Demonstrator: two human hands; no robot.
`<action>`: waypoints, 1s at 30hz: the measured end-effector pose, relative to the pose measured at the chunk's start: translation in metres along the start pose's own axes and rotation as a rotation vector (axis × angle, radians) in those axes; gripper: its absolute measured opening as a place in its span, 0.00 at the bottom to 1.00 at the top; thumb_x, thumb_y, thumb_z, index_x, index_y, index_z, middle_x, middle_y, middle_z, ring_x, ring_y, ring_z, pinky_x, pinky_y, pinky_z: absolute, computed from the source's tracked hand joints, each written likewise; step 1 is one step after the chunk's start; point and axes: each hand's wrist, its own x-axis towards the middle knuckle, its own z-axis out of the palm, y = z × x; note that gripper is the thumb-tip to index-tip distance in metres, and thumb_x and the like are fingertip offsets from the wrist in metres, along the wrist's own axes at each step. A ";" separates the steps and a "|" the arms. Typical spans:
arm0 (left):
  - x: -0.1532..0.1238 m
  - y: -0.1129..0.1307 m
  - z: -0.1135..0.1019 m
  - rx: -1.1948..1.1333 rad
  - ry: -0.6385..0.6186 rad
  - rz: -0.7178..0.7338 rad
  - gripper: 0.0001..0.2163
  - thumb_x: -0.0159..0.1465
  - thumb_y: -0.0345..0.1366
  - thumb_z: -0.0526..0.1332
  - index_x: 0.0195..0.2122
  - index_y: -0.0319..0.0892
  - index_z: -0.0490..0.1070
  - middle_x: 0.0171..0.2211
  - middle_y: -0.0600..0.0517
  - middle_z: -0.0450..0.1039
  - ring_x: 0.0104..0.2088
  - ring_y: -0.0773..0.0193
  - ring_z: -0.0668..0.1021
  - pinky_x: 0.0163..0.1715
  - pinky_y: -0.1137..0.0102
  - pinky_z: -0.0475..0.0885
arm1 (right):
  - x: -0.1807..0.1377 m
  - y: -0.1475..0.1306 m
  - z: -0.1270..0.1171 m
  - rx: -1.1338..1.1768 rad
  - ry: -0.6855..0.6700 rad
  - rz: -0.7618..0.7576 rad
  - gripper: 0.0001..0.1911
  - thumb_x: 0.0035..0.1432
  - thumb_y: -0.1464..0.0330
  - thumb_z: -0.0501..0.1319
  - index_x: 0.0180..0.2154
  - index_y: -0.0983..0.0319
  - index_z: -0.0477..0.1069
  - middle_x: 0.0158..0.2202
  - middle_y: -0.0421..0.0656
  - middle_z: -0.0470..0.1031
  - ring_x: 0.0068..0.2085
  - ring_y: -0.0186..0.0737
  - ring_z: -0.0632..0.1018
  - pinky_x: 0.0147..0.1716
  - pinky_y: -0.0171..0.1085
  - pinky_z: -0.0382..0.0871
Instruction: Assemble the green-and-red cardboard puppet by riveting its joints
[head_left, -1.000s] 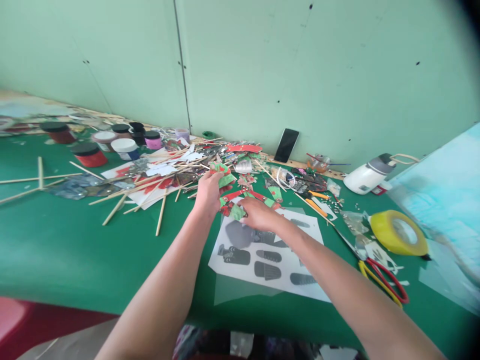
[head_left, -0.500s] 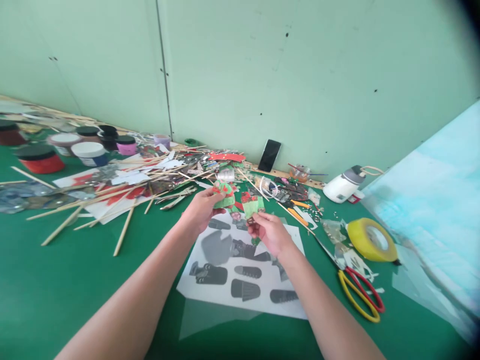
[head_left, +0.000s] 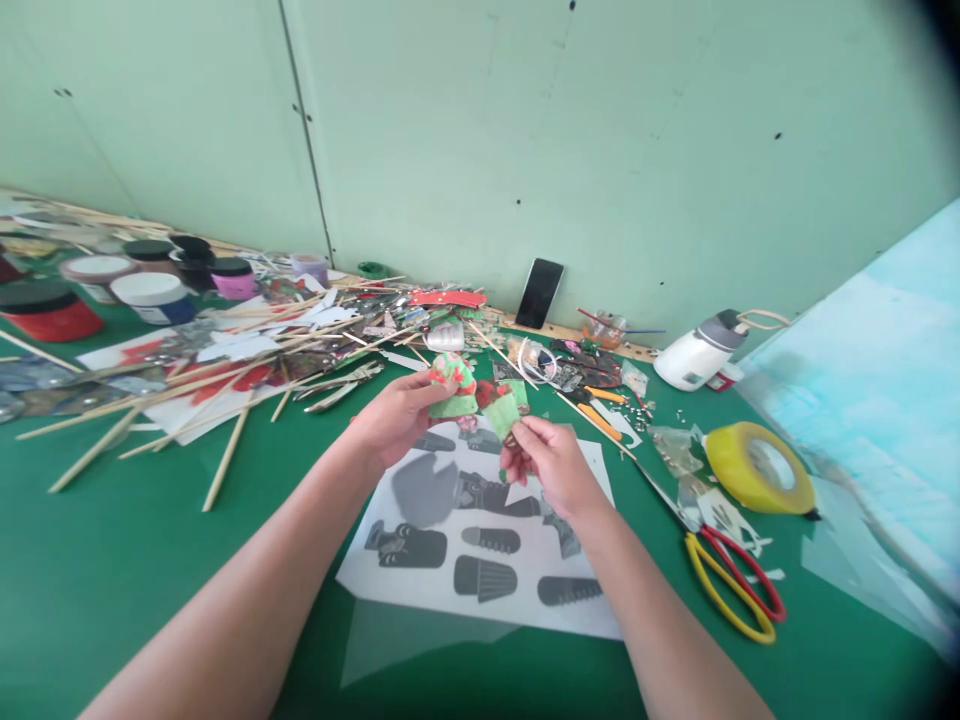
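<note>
Between the fingers of my left hand [head_left: 394,418] is a rounded green cutout with red patches [head_left: 454,376]. My right hand [head_left: 553,462] pinches a green cutout with red at its top [head_left: 501,412], tilted toward the first one. The two pieces are held close together in the air, and I cannot tell whether they touch. Below both hands lies a white sheet printed with grey shapes [head_left: 536,625], partly covered by my right forearm and hand. A clear plastic sheet [head_left: 412,640] shows under its near edge.
Scissors with red and yellow handles [head_left: 739,585] lie right of the sheet, near a yellow tape roll [head_left: 724,465]. A phone [head_left: 540,292] leans on the wall beside a white bottle-like device [head_left: 694,358]. Wooden sticks [head_left: 229,455] and paint jars [head_left: 154,298] crowd the left.
The right cutout has tilted and come nearer to the left one. More of the left cutout's rounded top shows. The whole view has shifted slightly.
</note>
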 end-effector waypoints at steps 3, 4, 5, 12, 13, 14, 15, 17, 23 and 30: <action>-0.005 0.003 0.004 0.109 -0.069 -0.015 0.06 0.52 0.37 0.68 0.29 0.41 0.78 0.31 0.47 0.76 0.29 0.62 0.76 0.28 0.70 0.71 | -0.005 -0.006 -0.001 -0.149 0.022 -0.013 0.14 0.56 0.60 0.61 0.25 0.63 0.67 0.17 0.36 0.68 0.16 0.27 0.65 0.15 0.29 0.55; -0.006 0.003 0.005 0.178 -0.069 -0.016 0.06 0.51 0.37 0.69 0.27 0.41 0.78 0.28 0.47 0.76 0.27 0.63 0.75 0.25 0.72 0.69 | -0.005 -0.009 -0.002 -0.168 0.039 -0.013 0.13 0.54 0.61 0.63 0.25 0.63 0.68 0.17 0.35 0.66 0.16 0.27 0.63 0.16 0.29 0.55; -0.006 0.003 0.005 0.246 -0.070 -0.012 0.06 0.51 0.38 0.69 0.26 0.41 0.78 0.26 0.48 0.75 0.26 0.65 0.74 0.23 0.73 0.67 | -0.006 -0.011 -0.004 -0.173 0.064 -0.015 0.12 0.52 0.62 0.64 0.26 0.63 0.69 0.17 0.34 0.66 0.17 0.27 0.63 0.16 0.29 0.55; -0.008 0.001 0.008 0.455 -0.135 0.006 0.08 0.51 0.41 0.68 0.24 0.42 0.79 0.21 0.51 0.72 0.21 0.66 0.68 0.20 0.72 0.60 | -0.005 -0.018 -0.013 -0.015 0.241 -0.098 0.10 0.49 0.64 0.67 0.32 0.64 0.75 0.19 0.37 0.69 0.20 0.30 0.67 0.20 0.31 0.60; -0.009 0.001 0.009 0.476 -0.132 0.003 0.08 0.51 0.41 0.67 0.24 0.42 0.79 0.20 0.51 0.70 0.21 0.67 0.66 0.19 0.72 0.58 | -0.005 -0.018 -0.013 0.000 0.252 -0.120 0.10 0.49 0.64 0.66 0.33 0.64 0.75 0.20 0.37 0.69 0.20 0.30 0.68 0.21 0.32 0.60; -0.010 0.001 0.011 0.498 -0.123 0.000 0.08 0.51 0.41 0.67 0.24 0.43 0.79 0.19 0.52 0.69 0.20 0.68 0.65 0.19 0.72 0.57 | -0.005 -0.018 -0.014 0.007 0.261 -0.141 0.10 0.50 0.64 0.66 0.33 0.63 0.76 0.21 0.37 0.69 0.21 0.30 0.68 0.21 0.32 0.61; -0.011 0.001 0.012 0.518 -0.113 -0.002 0.07 0.51 0.41 0.67 0.23 0.43 0.79 0.18 0.54 0.67 0.19 0.69 0.63 0.18 0.73 0.55 | -0.006 -0.018 -0.014 0.010 0.270 -0.158 0.09 0.51 0.65 0.66 0.34 0.63 0.76 0.21 0.37 0.69 0.22 0.30 0.69 0.22 0.32 0.61; -0.013 0.001 0.015 0.541 -0.110 -0.007 0.08 0.51 0.41 0.67 0.21 0.43 0.77 0.16 0.55 0.64 0.19 0.70 0.60 0.19 0.73 0.53 | -0.006 -0.017 -0.015 0.007 0.294 -0.186 0.09 0.51 0.65 0.66 0.34 0.62 0.76 0.22 0.38 0.70 0.23 0.31 0.69 0.23 0.32 0.62; -0.014 0.000 0.019 0.564 -0.192 -0.040 0.09 0.53 0.42 0.66 0.20 0.44 0.76 0.16 0.56 0.61 0.19 0.70 0.58 0.20 0.72 0.49 | -0.007 -0.018 -0.015 0.009 0.307 -0.225 0.10 0.51 0.65 0.66 0.37 0.61 0.78 0.29 0.41 0.73 0.26 0.33 0.71 0.26 0.34 0.65; -0.010 -0.015 0.016 0.554 -0.138 -0.049 0.10 0.53 0.45 0.65 0.23 0.44 0.76 0.17 0.56 0.62 0.19 0.69 0.59 0.21 0.72 0.51 | -0.008 -0.016 -0.011 0.031 0.276 -0.286 0.11 0.54 0.66 0.63 0.40 0.60 0.78 0.29 0.41 0.74 0.28 0.34 0.71 0.28 0.36 0.64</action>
